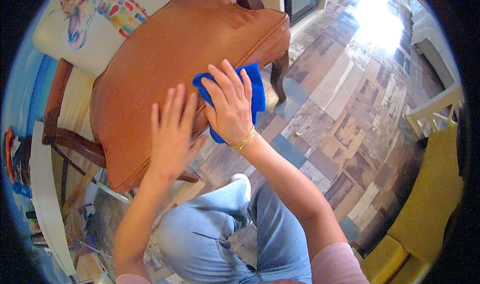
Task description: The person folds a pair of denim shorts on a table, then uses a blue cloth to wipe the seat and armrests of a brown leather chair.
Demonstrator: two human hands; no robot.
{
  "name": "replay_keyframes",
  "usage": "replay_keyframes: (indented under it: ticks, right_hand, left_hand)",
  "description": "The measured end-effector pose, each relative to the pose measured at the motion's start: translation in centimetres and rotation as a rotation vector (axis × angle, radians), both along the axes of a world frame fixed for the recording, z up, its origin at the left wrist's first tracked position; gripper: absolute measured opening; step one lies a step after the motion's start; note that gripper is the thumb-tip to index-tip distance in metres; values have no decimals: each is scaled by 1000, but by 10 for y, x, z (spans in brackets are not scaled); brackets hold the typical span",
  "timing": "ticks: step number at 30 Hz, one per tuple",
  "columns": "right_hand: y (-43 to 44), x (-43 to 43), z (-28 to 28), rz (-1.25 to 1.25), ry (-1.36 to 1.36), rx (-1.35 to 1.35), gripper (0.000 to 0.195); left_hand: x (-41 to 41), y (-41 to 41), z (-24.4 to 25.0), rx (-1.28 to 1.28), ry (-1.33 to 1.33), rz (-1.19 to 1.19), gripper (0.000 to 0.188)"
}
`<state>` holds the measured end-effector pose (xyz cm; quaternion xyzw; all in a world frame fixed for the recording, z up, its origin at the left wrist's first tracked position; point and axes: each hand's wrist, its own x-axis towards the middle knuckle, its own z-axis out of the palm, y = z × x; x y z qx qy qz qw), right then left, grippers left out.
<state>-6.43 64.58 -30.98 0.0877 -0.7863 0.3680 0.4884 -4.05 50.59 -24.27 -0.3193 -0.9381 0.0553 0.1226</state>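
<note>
A chair with a padded brown leather seat (168,44) stands in front of me, its front edge turned toward me. My right hand (229,106) presses a folded blue cloth (258,87) against that front edge. Part of the cloth sticks out past my fingers, and its underside is hidden. A thin gold bracelet (244,138) circles my right wrist. Over the seat's left front part, my left hand (170,134) is blurred, with its fingers apart and nothing in it. Whether it touches the leather, I cannot tell.
Dark wooden chair legs (278,79) and an armrest (58,100) flank the seat. A giraffe picture (93,14) is behind it. Patchwork wood-look flooring (337,123) bears a small round object (297,134). A mustard-yellow sofa (427,186) stands at right, a white-edged table (47,205) at left.
</note>
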Motion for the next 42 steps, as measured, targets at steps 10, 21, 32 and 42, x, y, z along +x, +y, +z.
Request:
replay_keyframes:
  ticks: [10, 21, 32, 42]
  right_hand:
    - [131, -111, 11, -233, 62, -299, 26]
    - [158, -111, -9, -124, -112, -485, 36]
    - [59, 34, 7, -8, -84, -714, 24]
    - [88, 58, -102, 51, -166, -1272, 33]
  left_hand:
    - [-83, 125, -15, 84, 138, -126, 82]
    - [-92, 134, -28, 41, 218, -199, 64]
    - [14, 30, 9, 92, -234, -701, 47]
    - [30, 60, -113, 869, -1336, -32, 41]
